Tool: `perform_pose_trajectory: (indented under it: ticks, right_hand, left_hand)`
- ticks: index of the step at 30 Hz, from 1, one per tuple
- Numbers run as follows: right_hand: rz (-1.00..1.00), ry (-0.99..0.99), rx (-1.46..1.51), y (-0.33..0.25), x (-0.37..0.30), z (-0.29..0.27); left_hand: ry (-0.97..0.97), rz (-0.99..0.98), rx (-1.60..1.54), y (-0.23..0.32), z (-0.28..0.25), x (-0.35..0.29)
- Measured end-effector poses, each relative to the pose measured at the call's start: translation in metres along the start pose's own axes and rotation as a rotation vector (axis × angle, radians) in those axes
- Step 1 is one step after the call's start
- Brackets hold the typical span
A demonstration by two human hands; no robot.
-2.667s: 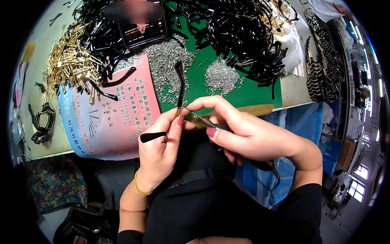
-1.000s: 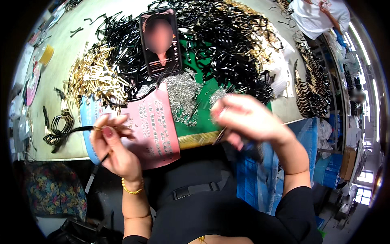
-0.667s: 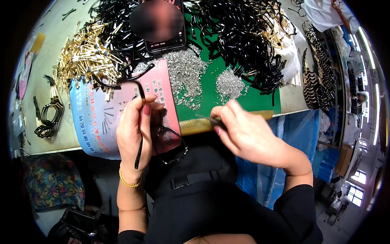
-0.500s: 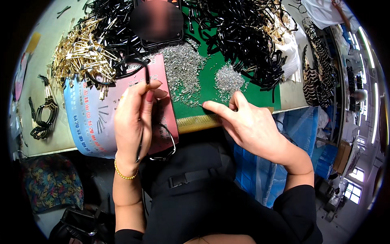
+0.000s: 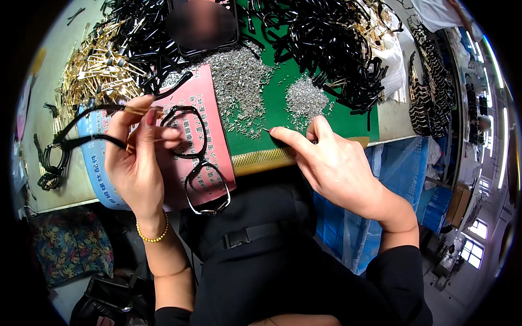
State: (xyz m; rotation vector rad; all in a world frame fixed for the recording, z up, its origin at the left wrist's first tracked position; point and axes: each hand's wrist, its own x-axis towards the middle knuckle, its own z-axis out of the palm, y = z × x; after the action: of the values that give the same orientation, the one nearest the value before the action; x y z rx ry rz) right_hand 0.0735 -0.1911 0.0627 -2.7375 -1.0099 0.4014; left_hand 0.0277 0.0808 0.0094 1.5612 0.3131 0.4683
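My left hand [image 5: 138, 155] is closed on a pair of black glasses [image 5: 202, 162], holding them where the temples meet the front. Their two rims hang to the right of my fingers, over the pink part of a printed sheet. The dark temples with gold-coloured parts stick out to the left. My right hand [image 5: 340, 165] rests low over the green mat [image 5: 277, 98], one finger reaching toward the edge of a pile of small silver screws [image 5: 239, 89]. A tiny dark-and-silver bit shows at that fingertip. The other fingers are curled and partly hidden.
A second heap of smaller silver pieces [image 5: 305, 102] lies right of the screws. Black temple pieces [image 5: 326, 49] and gold-coloured ones [image 5: 92, 76] are piled behind. A phone [image 5: 204, 27] stands at the back. Glasses parts [image 5: 57, 163] lie bundled at left.
My left hand has shifted left and turned, bringing the glasses' rims into full view and swinging the temples to the left. My right hand stays almost where it was.
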Motion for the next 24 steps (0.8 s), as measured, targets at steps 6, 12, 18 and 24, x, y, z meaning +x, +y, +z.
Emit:
perform_pose_trajectory:
  ticks: [6,12,18,24]
  right_hand:
    - [-0.025,-0.087,-0.113,-0.009,0.006,-0.007]
    - [-0.193,-0.135,0.208,-0.019,0.016,-0.014]
    - [-0.339,-0.134,0.046,-0.023,0.039,-0.006]
    - [-0.353,-0.136,0.033,-0.021,0.044,-0.004]
  left_hand:
    - [-0.182,-0.194,0.016,-0.002,-0.002,0.009]
    - [-0.33,-0.277,0.094,0.007,0.0,-0.017]
    - [-0.326,-0.256,0.101,0.006,-0.001,-0.018]
    - [-0.372,0.044,0.294,-0.002,-0.001,-0.024]
